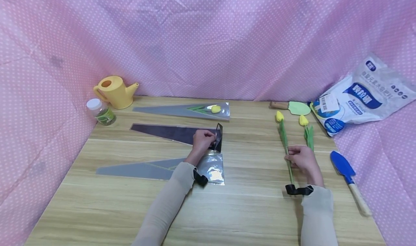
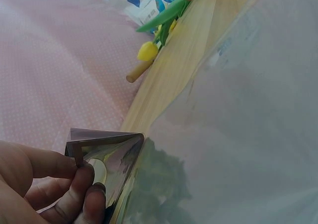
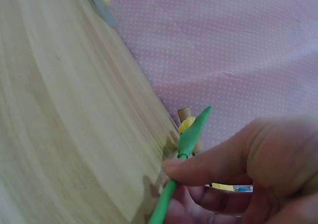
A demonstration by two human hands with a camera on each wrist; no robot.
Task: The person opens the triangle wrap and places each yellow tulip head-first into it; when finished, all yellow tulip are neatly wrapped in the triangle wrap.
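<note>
My left hand (image 1: 202, 142) pinches the mouth of a dark tapered flower sleeve (image 1: 165, 131), and the film there stands raised in a fold. In the left wrist view, thumb and fingers grip this film edge (image 2: 107, 152). At the right, my right hand (image 1: 304, 160) holds a yellow artificial tulip (image 1: 283, 131) by its green stem, bloom pointing away from me. The right wrist view has the stem (image 3: 166, 199) pinched between thumb and fingers just below a leaf (image 3: 195, 134). Close beyond this hand lies a second yellow tulip (image 1: 309, 136).
A grey sleeve with a tulip inside (image 1: 162, 111) lies behind the dark one; another grey sleeve (image 1: 130, 169) is nearer. Back left stand a yellow watering can (image 1: 118, 94) and a jar (image 1: 105, 116). Right: a green trowel (image 1: 298, 108), a blue trowel (image 1: 344, 168) and a white bag (image 1: 354, 107).
</note>
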